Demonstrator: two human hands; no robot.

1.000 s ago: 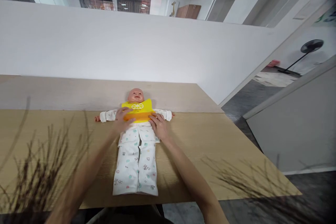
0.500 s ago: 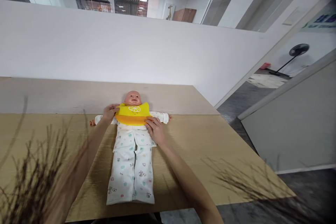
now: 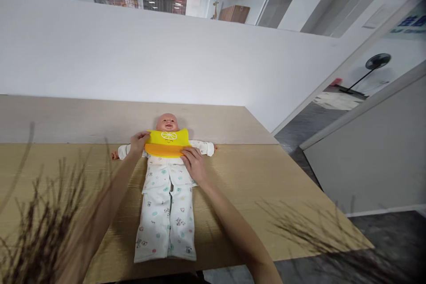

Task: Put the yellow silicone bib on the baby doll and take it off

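A baby doll (image 3: 167, 122) in white printed clothes (image 3: 166, 222) lies on its back, head away from me, arms spread. Across its chest, just under the chin, is a yellow bib (image 3: 166, 138) with a white citrus slice design and an orange pocket along its lower edge. My left hand (image 3: 138, 142) pinches the bib's upper left edge between thumb and fingers. At the pocket's lower right corner, my right hand (image 3: 194, 162) is closed on the bib's edge, the thumb mostly hidden. Whether the bib is fastened behind the neck cannot be seen.
The doll rests on a light wooden table (image 3: 246, 186) that meets a white wall (image 3: 166, 57) behind. Beyond the table's right edge are a grey panel (image 3: 369, 151) and a floor fan (image 3: 377, 61). Blurred dark strands cross the lower corners.
Both hands keep their hold on the bib. Its upper edge and pocket lie slightly lower and straighter against the doll. The camera view has shifted a little.
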